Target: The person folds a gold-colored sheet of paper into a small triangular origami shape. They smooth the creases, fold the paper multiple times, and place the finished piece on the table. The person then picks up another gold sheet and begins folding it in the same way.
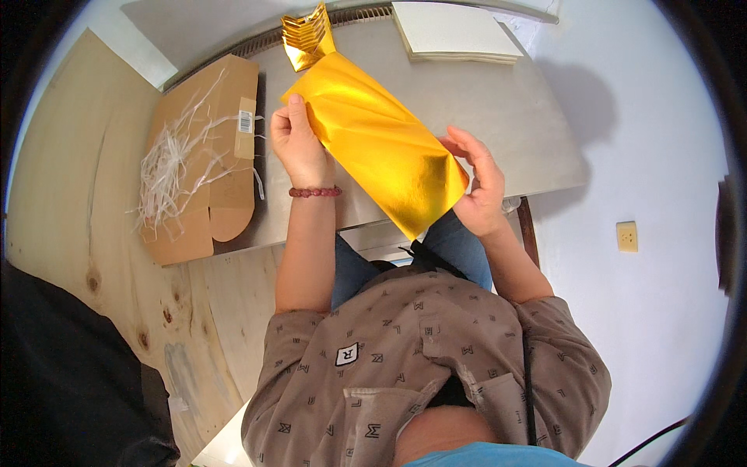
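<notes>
A shiny gold foil sheet [381,140], folded into a long rectangle with creases, is held slanted above the grey table [513,117]. My left hand [298,140] pinches its upper left edge; a red bead bracelet sits on that wrist. My right hand [478,187] grips the sheet's lower right end, fingers curled over the edge. A small folded gold foil piece [307,35] with pleated points stands on the table just beyond the sheet's top corner.
An open brown cardboard box [206,156] with white shredded paper filling lies at the table's left. A stack of pale sheets [451,31] rests at the far edge. Wooden boards lie on the left, a white wall with a socket [627,236] on the right.
</notes>
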A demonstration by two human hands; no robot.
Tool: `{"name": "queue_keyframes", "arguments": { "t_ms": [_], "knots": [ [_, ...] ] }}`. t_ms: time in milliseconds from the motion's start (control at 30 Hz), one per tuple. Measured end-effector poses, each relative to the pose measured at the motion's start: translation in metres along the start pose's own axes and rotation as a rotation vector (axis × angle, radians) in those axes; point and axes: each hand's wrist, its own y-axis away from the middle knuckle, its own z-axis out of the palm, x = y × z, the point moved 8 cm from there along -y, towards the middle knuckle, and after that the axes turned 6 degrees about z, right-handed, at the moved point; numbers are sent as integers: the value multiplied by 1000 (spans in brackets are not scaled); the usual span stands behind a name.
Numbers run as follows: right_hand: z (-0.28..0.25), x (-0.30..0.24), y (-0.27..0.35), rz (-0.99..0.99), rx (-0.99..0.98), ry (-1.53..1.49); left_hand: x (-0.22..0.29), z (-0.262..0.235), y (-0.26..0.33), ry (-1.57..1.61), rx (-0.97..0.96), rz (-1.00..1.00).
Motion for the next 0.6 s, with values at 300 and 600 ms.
{"name": "queue_keyframes", "arguments": {
  "t_ms": [300,600],
  "knots": [
    [-21,26,1,131,218,-63,2,14,23,90,-30,-34],
    [-21,28,15,15,-182,84,15,9,6,252,-58,-11]
  ]
}}
